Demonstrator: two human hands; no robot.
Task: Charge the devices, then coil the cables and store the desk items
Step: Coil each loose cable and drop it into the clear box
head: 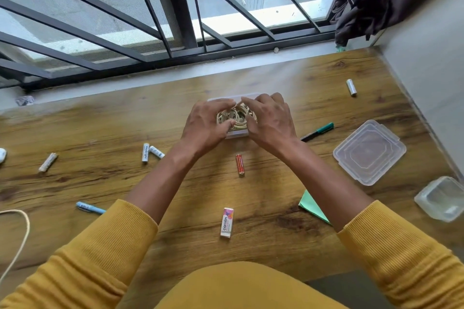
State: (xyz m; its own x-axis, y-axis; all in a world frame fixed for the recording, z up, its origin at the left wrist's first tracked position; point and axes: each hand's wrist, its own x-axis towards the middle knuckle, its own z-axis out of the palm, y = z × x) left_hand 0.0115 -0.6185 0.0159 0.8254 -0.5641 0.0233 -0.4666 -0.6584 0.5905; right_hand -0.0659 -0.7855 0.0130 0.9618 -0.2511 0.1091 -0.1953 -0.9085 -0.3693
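I see both hands over a small clear box in the middle of the worktop. A coiled cream cable sits inside the box. My left hand has its fingers bent and spread over the coil, the thumb pressing down on its near loops. My right hand arches over the other side, fingers curved, tips touching the cable near the far rim. Whether either hand truly pinches the cable I cannot tell. Loose batteries lie around: a red one just below the box. The lid lies well to the right, beside a green pen.
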